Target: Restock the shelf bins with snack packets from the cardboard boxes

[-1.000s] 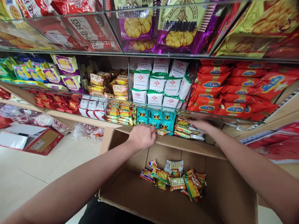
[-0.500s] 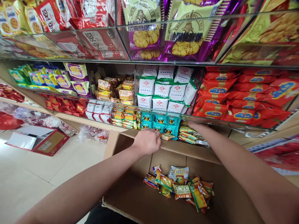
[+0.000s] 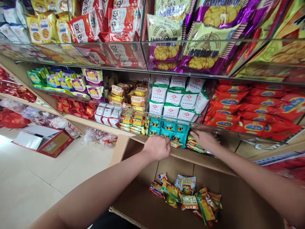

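My left hand (image 3: 157, 147) is closed in a fist above the raised flap of a cardboard box (image 3: 140, 183). A small orange-yellow snack packet (image 3: 175, 144) sticks out at its fingers. My right hand (image 3: 205, 140) reaches under the glass shelf front, fingers stretched over a stack of yellow-green snack packets (image 3: 194, 144) and touching them. Part of this hand is seen close to the glass edge. Beside the stack stand teal packets (image 3: 179, 137). Several loose snack packets (image 3: 189, 201) lie on the bottom of the box.
Above the hands, white-and-green packets (image 3: 171, 109) and red packets (image 3: 225, 117) fill shelf sections behind glass dividers. Larger biscuit bags (image 3: 202, 47) stand on the upper shelf. A red carton (image 3: 53, 144) and plastic bags (image 3: 100, 136) are on the tiled floor at the left.
The view has shifted, so the shelves sit lower and farther right. My right hand, mostly hidden before, now shows over the yellow-green packets. My left hand keeps its place by the box flap.
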`<state>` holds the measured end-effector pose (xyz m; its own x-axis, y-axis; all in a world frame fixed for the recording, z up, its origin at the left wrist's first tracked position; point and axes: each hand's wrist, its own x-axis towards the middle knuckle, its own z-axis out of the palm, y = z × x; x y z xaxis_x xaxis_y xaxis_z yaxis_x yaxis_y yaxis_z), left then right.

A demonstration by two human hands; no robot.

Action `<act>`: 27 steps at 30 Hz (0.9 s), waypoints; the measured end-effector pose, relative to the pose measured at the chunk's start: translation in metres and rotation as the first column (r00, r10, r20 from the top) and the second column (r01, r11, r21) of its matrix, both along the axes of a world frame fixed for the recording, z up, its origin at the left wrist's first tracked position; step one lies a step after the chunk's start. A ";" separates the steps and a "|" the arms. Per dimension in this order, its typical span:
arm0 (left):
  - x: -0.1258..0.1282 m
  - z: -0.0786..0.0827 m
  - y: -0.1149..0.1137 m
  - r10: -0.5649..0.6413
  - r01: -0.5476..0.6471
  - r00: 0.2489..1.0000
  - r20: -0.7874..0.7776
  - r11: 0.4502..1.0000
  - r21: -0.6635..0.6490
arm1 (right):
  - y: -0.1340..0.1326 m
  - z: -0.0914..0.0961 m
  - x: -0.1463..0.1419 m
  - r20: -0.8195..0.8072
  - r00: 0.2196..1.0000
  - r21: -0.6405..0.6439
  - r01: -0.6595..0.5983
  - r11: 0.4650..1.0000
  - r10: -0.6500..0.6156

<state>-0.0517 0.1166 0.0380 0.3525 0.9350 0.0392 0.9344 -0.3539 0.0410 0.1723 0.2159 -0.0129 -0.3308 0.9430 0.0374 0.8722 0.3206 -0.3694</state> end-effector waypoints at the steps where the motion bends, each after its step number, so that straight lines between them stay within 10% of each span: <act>1: 0.000 0.000 0.000 -0.002 0.002 1.000 -0.001 1.000 0.008 | -0.014 0.003 -0.003 0.002 0.998 0.036 -0.060 0.998 0.060; 7: 0.002 0.004 -0.003 0.068 -0.068 0.998 -0.003 0.997 -0.020 | -0.047 0.015 -0.059 -0.180 0.905 -0.029 -0.398 0.917 0.387; 15: -0.006 0.003 0.000 0.192 -0.166 0.935 0.297 0.980 -0.109 | -0.053 0.037 -0.073 -0.306 0.948 0.001 -0.087 0.996 0.083; 18: -0.009 0.006 0.007 0.163 -0.027 0.826 0.540 0.968 -0.251 | -0.074 0.052 -0.052 -0.528 0.844 -0.041 0.090 0.995 -0.098; 23: 0.010 0.022 -0.008 0.146 0.362 0.487 0.861 0.864 -0.351 | -0.125 0.071 -0.023 -0.847 0.392 -0.290 0.223 0.931 -0.358; 27: 0.017 0.004 -0.047 0.102 0.425 0.452 0.886 0.849 -0.315 | -0.171 0.051 0.016 -0.779 0.574 -0.205 0.148 0.968 -0.253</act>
